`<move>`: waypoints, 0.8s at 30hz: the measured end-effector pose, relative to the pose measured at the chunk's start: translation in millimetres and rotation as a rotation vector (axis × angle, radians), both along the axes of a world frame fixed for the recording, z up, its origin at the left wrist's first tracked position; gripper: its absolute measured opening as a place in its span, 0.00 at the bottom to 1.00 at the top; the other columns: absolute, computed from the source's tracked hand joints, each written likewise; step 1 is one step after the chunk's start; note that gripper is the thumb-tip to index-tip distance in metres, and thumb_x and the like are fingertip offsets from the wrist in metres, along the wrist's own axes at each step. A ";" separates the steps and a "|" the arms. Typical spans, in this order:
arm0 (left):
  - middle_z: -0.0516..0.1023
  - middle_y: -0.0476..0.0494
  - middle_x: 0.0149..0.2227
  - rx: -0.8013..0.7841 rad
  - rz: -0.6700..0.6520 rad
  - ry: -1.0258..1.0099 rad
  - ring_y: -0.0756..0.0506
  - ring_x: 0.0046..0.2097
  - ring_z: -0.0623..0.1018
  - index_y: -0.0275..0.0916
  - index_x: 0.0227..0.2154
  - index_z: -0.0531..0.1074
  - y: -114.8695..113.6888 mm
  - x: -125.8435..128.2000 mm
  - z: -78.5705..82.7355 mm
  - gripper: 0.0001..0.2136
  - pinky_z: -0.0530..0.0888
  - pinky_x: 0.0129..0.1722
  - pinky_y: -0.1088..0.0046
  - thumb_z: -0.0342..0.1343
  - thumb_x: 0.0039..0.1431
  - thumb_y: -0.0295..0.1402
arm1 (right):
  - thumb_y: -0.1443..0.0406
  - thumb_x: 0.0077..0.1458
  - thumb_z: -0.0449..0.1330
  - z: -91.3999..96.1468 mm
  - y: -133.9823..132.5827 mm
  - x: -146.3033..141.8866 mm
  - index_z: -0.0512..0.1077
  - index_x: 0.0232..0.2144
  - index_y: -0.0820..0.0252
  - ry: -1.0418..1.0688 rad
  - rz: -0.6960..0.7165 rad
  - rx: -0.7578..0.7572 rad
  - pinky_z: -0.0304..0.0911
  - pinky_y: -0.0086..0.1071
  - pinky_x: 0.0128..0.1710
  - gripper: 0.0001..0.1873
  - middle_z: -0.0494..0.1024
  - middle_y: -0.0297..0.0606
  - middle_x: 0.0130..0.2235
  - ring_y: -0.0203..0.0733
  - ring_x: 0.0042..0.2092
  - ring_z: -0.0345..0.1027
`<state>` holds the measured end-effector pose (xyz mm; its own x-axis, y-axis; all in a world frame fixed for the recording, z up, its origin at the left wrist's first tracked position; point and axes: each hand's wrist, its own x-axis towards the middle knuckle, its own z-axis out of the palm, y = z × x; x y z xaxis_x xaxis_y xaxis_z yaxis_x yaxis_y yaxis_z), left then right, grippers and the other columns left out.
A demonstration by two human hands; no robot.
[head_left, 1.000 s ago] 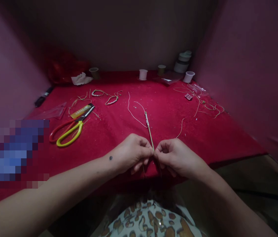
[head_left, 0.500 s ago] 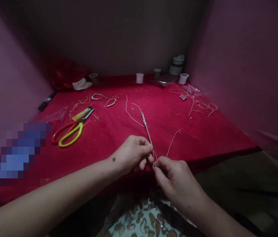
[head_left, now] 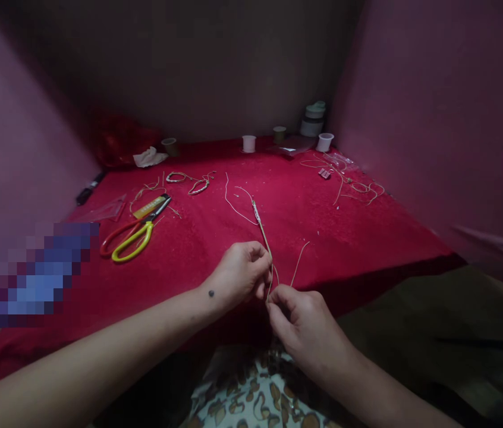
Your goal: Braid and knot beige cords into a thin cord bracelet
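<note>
My left hand (head_left: 239, 274) is pinched shut on a thin pale cord (head_left: 261, 228) near the front edge of the red cloth (head_left: 349, 232). The cord runs away from me to a short beaded stretch, then loose ends curl off to the left. My right hand (head_left: 301, 326), just below and to the right of the left one, pinches a loose strand of the same cord that arcs up and to the right. The two hands are almost touching.
Scissors with red and yellow handles (head_left: 132, 234) lie at the left beside a yellow strip. Finished braided loops (head_left: 189, 181) and cord scraps lie farther back. Small cups (head_left: 248, 143) and stacked spools (head_left: 313, 120) line the back edge. More cord tangles (head_left: 361, 189) lie at the right.
My right hand has dropped lower and toward me, drawing a loose strand with it. The left hand has kept its pinch on the cord. The view has shifted slightly.
</note>
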<state>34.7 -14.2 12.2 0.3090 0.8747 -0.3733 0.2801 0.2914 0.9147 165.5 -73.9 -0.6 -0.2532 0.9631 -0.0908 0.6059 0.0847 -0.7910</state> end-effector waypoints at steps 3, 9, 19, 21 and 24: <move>0.71 0.52 0.21 -0.007 0.028 -0.009 0.57 0.14 0.63 0.37 0.24 0.63 -1.8 2.4 1.8 0.08 0.55 0.13 0.80 0.49 0.56 0.33 | 0.70 0.51 0.50 -1.0 -1.1 0.3 0.68 0.23 0.60 0.019 0.010 0.007 0.50 0.27 0.22 0.09 0.63 0.33 0.19 0.33 0.21 0.52; 0.69 0.52 0.18 -0.023 0.027 -0.041 0.58 0.13 0.63 0.36 0.22 0.64 -1.6 -0.5 2.7 0.10 0.56 0.13 0.81 0.49 0.56 0.32 | 0.70 0.51 0.51 2.9 -0.6 5.6 0.65 0.20 0.61 0.087 -0.007 -0.008 0.49 0.26 0.22 0.09 0.61 0.30 0.18 0.32 0.21 0.52; 0.67 0.52 0.15 -0.128 0.036 -0.077 0.57 0.11 0.60 0.36 0.19 0.65 6.7 -8.8 -2.9 0.10 0.54 0.10 0.82 0.53 0.52 0.33 | 0.65 0.55 0.51 11.1 8.6 49.6 0.68 0.23 0.61 0.066 -0.089 -0.039 0.55 0.27 0.24 0.11 0.66 0.32 0.20 0.34 0.24 0.59; 0.67 0.52 0.14 -0.146 0.034 -0.082 0.57 0.10 0.60 0.36 0.19 0.65 7.3 -8.7 -3.2 0.10 0.54 0.10 0.82 0.53 0.52 0.34 | 0.65 0.54 0.53 16.4 12.6 57.6 0.71 0.29 0.61 -0.045 -0.171 0.082 0.57 0.28 0.25 0.08 0.71 0.34 0.23 0.36 0.24 0.62; 0.65 0.53 0.13 -0.166 0.036 -0.094 0.57 0.10 0.59 0.36 0.18 0.64 7.6 -8.7 -2.3 0.11 0.54 0.10 0.82 0.54 0.52 0.34 | 0.65 0.52 0.55 29.0 18.0 54.9 0.71 0.39 0.61 0.000 -0.240 0.172 0.60 0.28 0.25 0.11 0.75 0.38 0.29 0.37 0.26 0.66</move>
